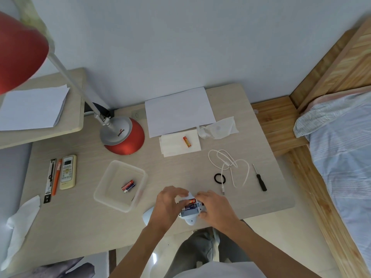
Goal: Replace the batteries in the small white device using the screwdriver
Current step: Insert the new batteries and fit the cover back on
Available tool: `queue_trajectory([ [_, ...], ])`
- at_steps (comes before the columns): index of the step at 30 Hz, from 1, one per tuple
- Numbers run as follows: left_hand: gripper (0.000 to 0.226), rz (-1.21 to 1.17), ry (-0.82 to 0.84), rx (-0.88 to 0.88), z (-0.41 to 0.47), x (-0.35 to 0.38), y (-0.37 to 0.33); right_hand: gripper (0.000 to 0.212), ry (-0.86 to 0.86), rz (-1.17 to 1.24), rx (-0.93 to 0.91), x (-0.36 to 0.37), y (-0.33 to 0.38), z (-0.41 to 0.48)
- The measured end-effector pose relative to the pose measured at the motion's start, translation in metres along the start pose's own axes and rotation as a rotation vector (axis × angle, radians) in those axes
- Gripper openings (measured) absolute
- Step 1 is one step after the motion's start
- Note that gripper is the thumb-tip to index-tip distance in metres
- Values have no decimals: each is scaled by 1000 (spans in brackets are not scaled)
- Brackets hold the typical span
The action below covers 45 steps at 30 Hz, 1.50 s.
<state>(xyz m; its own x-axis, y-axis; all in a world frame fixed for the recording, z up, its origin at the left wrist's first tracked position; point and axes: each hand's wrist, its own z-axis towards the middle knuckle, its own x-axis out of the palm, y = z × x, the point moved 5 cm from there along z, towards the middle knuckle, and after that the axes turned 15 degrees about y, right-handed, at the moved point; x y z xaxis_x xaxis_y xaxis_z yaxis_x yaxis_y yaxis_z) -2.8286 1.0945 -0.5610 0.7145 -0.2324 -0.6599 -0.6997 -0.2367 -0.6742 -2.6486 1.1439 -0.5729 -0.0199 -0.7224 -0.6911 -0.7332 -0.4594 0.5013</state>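
At the bench's near edge the left hand (pixel 170 203) and right hand (pixel 214 209) grip the small white device (pixel 190 218), seating batteries (pixel 190 202) in its open compartment; next, likely, fetching the orange battery (pixel 187 141), then the screwdriver (pixel 260 178).

Both hands (pixel 167 205) (pixel 213 209) around white device (pixel 190 214), batteries (pixel 190 204) exposed.

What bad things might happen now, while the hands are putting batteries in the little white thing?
1. The left hand and right hand hold the small white device right at the near edge of the table. A slip might drop it on the floor.
2. Loose batteries lie in two places: a pair of batteries in the clear tub and an orange battery on the tissue. Old and new ones might get mixed up.
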Motion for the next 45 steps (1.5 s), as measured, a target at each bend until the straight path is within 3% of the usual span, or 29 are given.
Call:
queue_trajectory([
  [5,29,25,-114,-13,50,-52,-13,49,6,6,-4,2,1,-1],
  [11,57,169,-1,-144,140,-63,-4,46,-25,21,-18,4,2,-2],
  [15,50,32,-53,-230,182,-55,-3,45,-21,27,-15,7,3,-1],
  [21,28,18,-66,-298,212,-41,3,46,-25,36,-28,9,-1,2],
  [24,33,36,-47,-262,213,-39,2,47,-22,34,-32,10,-3,2],
  [30,43,120,50,-203,181,-52,-1,48,-17,26,-34,7,-3,2],
  [34,36,287,25,-96,120,-61,-18,47,5,21,-33,5,-3,4],
  [40,31,103,36,29,15,-40,-27,43,13,-7,-33,3,-2,4],
  [45,21,32,53,122,-24,-10,-31,45,13,-37,-27,4,0,6],
])
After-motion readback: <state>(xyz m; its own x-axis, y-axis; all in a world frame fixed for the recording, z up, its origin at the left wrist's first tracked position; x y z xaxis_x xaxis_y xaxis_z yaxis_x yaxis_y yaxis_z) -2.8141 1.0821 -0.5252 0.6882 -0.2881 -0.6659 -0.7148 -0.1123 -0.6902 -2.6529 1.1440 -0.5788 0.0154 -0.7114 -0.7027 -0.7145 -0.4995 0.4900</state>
